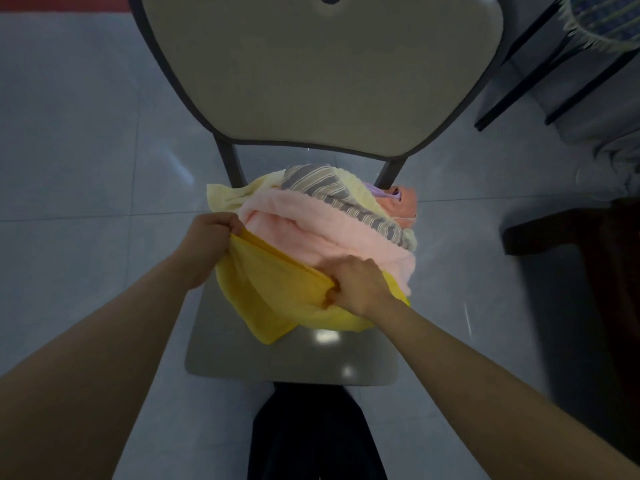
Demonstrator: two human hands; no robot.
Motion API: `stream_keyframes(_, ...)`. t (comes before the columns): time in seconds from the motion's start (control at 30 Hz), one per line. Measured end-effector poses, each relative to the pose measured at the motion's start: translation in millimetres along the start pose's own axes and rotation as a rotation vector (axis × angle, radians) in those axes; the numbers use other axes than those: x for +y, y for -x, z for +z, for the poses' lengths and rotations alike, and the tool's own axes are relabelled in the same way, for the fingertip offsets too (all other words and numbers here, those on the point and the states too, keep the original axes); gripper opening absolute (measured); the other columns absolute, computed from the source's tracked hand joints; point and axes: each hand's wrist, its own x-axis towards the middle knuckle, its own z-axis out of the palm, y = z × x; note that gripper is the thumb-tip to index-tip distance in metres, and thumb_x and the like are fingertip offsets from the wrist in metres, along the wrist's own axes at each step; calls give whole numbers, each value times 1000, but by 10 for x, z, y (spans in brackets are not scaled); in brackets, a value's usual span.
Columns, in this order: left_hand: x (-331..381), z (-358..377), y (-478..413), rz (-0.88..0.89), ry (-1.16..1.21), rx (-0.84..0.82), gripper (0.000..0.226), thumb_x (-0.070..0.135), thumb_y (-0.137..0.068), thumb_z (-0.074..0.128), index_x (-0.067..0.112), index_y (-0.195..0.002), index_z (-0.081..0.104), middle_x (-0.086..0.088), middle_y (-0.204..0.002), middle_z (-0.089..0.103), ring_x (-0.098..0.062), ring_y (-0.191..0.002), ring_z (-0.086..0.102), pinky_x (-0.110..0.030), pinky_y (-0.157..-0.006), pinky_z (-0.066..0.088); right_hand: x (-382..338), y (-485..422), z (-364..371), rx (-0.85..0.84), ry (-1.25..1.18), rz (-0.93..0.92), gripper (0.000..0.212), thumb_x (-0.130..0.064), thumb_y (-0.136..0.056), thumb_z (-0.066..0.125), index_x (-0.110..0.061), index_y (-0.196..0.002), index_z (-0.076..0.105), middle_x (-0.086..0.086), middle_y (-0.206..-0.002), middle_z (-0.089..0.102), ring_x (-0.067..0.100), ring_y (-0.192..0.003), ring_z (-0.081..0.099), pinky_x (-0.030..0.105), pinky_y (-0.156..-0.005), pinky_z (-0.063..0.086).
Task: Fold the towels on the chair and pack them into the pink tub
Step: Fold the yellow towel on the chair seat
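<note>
Yellow towel on the near side of the chair pile: left hand and right hand each pinch its upper edge, fingers curled round the cloth.

A home room, by its tiled floor, padded dining chair and fringed tablecloth.
</note>
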Motion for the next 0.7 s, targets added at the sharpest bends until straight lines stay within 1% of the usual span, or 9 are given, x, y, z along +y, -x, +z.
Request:
stream_keyframes(0.1,-57,-44,15,51,-62,169,41,-15,-60,28,17,-48,51,-13,-79,52,-22,-71,44,-27,-60,32,86,84,17,94,-46,163,34,-32,-80,58,-27,-113,58,1,-115,54,25,-113,45,39,-83,34)
stream_keyframes(0.17,-112,-91,16,116,-113,237,36,-16,-60,30,14,-53,50,-6,-78,50,-21,-73,44,-26,-59,32,103,98,1,152,-53,216,31,-34,-81,57,-22,-109,57,1,-112,51,23,-110,44,39,-85,32)
stream_keyframes(0.3,-136,-301,26,198,-59,357,38,-14,-61,34,16,-57,56,0,-77,55,-22,-82,51,-32,-70,41,199,164,-74,96,-140,314,17,-24,-83,58,-17,-98,54,4,-96,64,29,-95,58,38,-82,40)
stream_keyframes(0.37,-36,-416,69,227,35,386,37,-12,-60,34,17,-60,58,0,-71,56,-16,-72,51,-28,-65,40,245,234,-176,278,-370,304,10,-16,-85,60,-12,-93,57,3,-83,64,26,-81,58,34,-72,44)
stream_keyframes(0.47,73,-535,107,291,75,410,33,-6,-58,34,15,-61,58,-4,-69,55,-13,-68,51,-26,-63,38,158,311,-499,551,-701,176,3,-6,-84,58,-9,-86,58,-2,-76,57,5,-70,51,16,-63,39)
stream_keyframes(0.53,62,-570,103,386,-204,470,30,-3,-62,37,11,-70,62,-12,-81,57,-26,-83,56,-33,-71,42,64,329,-649,527,-912,182,6,-4,-86,58,-10,-85,58,-3,-74,54,-1,-66,47,16,-62,38)
stream_keyframes(0.6,23,-441,162,445,-588,537,27,-1,-69,44,10,-84,64,-20,-97,57,-38,-94,53,-40,-76,43,-18,319,-673,420,-1037,250,9,-8,-88,62,-13,-81,59,0,-72,52,6,-66,46,22,-61,37)
stream_keyframes(0.63,11,-289,239,472,-631,521,24,0,-72,47,8,-88,63,-19,-98,57,-36,-95,52,-40,-78,41,-71,315,-643,387,-1078,282,12,-12,-87,65,-14,-77,60,1,-70,51,9,-66,46,23,-60,36)
stream_keyframes(0.7,3,98,453,451,-389,232,12,3,-79,55,7,-89,60,-10,-90,58,-25,-88,53,-37,-80,42,-200,298,-542,370,-1181,319,16,-15,-84,70,-15,-70,62,1,-67,52,12,-64,46,23,-57,36)
